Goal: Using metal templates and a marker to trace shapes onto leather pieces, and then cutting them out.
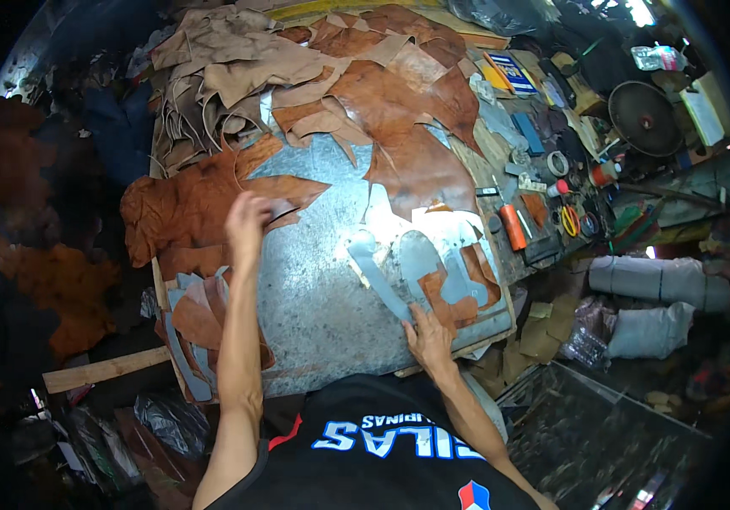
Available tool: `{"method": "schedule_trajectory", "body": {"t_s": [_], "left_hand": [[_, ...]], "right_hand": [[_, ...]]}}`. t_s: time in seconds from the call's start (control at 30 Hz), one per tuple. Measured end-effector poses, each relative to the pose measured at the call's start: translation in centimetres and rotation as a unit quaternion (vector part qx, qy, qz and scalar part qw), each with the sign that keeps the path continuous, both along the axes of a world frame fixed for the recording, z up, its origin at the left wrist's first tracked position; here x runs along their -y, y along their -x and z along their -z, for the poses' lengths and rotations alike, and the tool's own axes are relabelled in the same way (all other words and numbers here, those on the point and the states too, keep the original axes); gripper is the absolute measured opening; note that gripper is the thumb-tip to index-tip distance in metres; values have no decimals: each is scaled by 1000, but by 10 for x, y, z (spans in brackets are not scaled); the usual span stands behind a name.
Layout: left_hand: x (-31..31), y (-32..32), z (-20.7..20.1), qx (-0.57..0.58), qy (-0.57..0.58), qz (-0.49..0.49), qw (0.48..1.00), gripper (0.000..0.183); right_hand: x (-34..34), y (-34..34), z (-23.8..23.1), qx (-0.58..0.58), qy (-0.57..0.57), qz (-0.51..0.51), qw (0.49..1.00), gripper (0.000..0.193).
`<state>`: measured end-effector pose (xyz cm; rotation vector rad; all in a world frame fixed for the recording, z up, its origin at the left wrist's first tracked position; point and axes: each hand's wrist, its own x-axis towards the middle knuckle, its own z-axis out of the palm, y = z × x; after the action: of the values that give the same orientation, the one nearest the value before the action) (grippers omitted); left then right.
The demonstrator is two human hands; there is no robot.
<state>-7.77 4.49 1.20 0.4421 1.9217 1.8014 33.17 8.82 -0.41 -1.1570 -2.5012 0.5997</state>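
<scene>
My left hand (248, 219) is raised at the right edge of a crumpled brown leather piece (182, 204), above the metal-topped table (314, 314). Its fingers are blurred, and whether they grip anything is unclear. On the right, my right hand (430, 338) has its fingers closed at the lower end of a long grey template (380, 279), which has a rounded upper end. Beside that hand lie a brown leather offcut (439, 299) and a grey oval template (418, 253). A curved brown leather piece (486, 276) rests farther right.
Large leather hides (246, 64) are heaped at the far side. Cut leather pieces (199, 319) are stacked at the left edge. An orange cylinder (513, 227), yellow-handled scissors (570, 221) and tape rolls (557, 162) crowd the right side. A round fan (645, 118) stands beyond.
</scene>
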Motion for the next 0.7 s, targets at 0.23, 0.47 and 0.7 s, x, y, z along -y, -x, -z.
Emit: {"method": "schedule_trajectory", "body": {"t_s": [0.23, 0.47, 0.7], "left_hand": [[-240, -20, 40, 129, 37, 105, 985, 47], [-348, 50, 64, 134, 113, -6, 984, 29], [-327, 35, -32, 79, -102, 132, 983, 19]], "right_hand": [[-5, 1, -11, 24, 79, 14, 996, 41], [-20, 3, -18, 14, 101, -17, 995, 40], [-19, 2, -16, 31, 139, -23, 990, 40]]}}
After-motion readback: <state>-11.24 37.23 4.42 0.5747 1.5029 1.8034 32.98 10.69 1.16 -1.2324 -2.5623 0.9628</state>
